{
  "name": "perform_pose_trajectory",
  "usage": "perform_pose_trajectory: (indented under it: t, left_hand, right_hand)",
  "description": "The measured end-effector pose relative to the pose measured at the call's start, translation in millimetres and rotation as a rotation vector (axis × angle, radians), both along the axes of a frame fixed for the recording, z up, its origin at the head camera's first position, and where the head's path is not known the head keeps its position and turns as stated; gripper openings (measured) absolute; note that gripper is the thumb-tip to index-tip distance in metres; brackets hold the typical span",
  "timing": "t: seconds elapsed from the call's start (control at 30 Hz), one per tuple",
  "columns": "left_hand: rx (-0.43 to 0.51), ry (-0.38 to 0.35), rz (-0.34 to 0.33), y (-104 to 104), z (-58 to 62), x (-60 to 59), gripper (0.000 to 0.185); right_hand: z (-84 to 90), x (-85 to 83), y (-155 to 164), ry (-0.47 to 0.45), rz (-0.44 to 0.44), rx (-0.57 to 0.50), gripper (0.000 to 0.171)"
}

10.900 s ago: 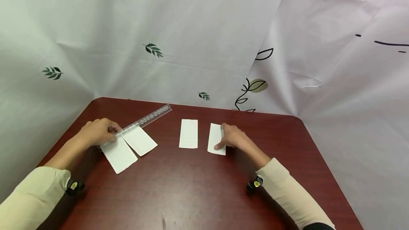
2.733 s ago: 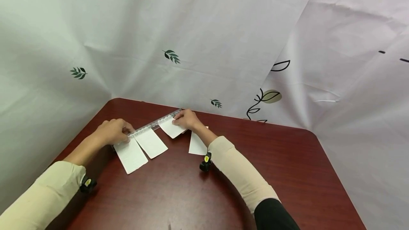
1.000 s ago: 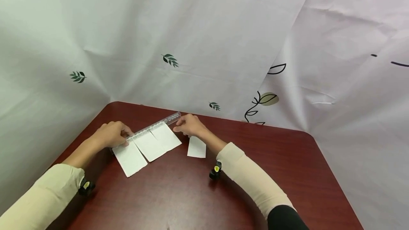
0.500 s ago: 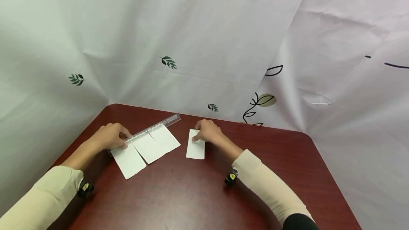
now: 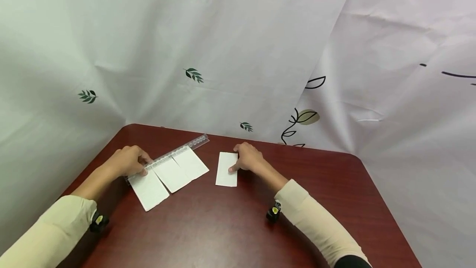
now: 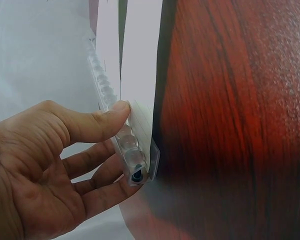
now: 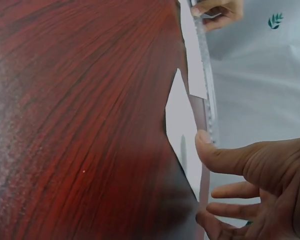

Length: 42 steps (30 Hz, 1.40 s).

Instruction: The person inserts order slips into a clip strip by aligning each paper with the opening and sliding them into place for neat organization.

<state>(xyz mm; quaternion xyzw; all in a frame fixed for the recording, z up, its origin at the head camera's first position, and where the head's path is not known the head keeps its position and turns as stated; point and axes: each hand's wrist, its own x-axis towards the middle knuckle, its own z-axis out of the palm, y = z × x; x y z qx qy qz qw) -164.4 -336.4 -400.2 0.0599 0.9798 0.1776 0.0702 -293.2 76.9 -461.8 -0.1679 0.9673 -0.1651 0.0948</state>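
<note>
A clear plastic strip with round bumps [image 5: 174, 151] lies slantwise on the dark red table [image 5: 223, 226]. Three white paper slips [image 5: 172, 175] hang side by side from its near edge. My left hand [image 5: 143, 168] pinches the strip's left end; in the left wrist view the thumb [image 6: 112, 112] presses on top of the strip [image 6: 132, 160] and the fingers curl under it. A separate white slip [image 5: 227, 169] lies to the right. My right hand [image 5: 235, 164] rests its fingertips on that slip; in the right wrist view its thumb [image 7: 210, 150] touches the slip's [image 7: 182, 130] edge.
White sheets printed with small leaves [image 5: 193, 74] hang close behind and to both sides of the table. The table's rounded far right corner [image 5: 353, 158] stands well right of the hands. Small wrist cameras [image 5: 273, 212] sit on both cream sleeves.
My right hand has left the strip's far end and moved right onto the lone slip. A third slip now lies at the strip. The left hand has kept its hold.
</note>
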Motion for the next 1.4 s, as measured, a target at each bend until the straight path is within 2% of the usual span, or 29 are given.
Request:
perform_pose_trajectory:
  t: [0.3,0.5,0.73,0.8,0.9,1.0,1.1,1.23,1.33,1.4]
  left_hand:
    - [0.005,0.021,-0.006,-0.2,-0.7,1.4,0.033]
    - [0.002,0.022,-0.008,0.2,-0.3,1.2,0.033]
    - [-0.002,0.017,-0.005,0.9,0.1,0.9,0.033]
    - [0.0,0.019,-0.003,0.8,-0.2,0.6,0.033]
    - [0.002,0.022,0.001,0.2,-1.3,0.9,0.032]
    - [0.0,0.023,0.001,-0.5,-0.8,0.6,0.032]
    - [-0.006,0.018,0.003,-1.5,-0.5,1.0,0.033]
    - [-0.011,0.022,0.004,-2.0,-1.4,1.2,0.033]
    - [-0.012,0.031,0.001,-1.4,-2.1,0.8,0.032]
    - [-0.012,0.033,0.0,-1.0,-2.3,0.7,0.032]
  right_hand:
    - [-14.5,-15.8,2.6,-0.059,0.079,0.006,0.098]
    - [-14.5,-23.0,2.2,-0.079,0.108,0.018,0.096]
    - [15.3,-9.1,3.6,-0.137,0.15,0.07,0.1]
    - [18.8,-7.8,5.8,-0.165,0.152,0.087,0.101]
    - [15.0,-8.2,8.9,-0.161,0.154,0.121,0.097]
    - [26.2,3.0,7.7,-0.141,0.133,0.158,0.09]
    - [44.7,22.7,3.5,-0.12,0.089,0.147,0.085]
    - [55.9,38.3,1.3,-0.06,0.056,0.112,0.08]
    - [55.2,37.1,2.8,-0.038,0.05,0.084,0.074]
    - [43.9,26.1,5.7,-0.033,0.062,0.055,0.071]
